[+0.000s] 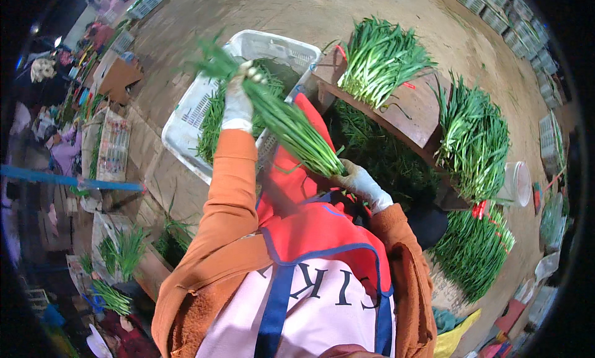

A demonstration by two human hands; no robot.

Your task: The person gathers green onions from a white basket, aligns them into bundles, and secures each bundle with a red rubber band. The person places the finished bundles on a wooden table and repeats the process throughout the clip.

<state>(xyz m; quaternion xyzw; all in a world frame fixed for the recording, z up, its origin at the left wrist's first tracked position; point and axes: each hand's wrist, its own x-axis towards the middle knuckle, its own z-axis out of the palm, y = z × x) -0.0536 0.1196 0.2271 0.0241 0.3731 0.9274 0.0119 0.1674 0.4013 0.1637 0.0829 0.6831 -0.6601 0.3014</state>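
A long bunch of green garlic chives (297,130) slants across in front of my red apron. My left hand (239,100), in a whitish glove, is closed around its leafy upper part, and the leaf tips beyond are blurred. At the other end, the gloved fingers of my right hand (365,184) grip the pale cut stems. Under my left hand stands a white plastic crate (183,156), with loose green leaves (211,125) inside. My left forearm hides part of that crate.
A low wooden bench (413,121) at right carries a loose chive pile (376,65) and another pile (479,139). Tied chives (479,251) lie nearer me. A clear plastic bucket (516,184) stands beyond. Dark leaf heaps (372,144) lie below the bench. People work at left.
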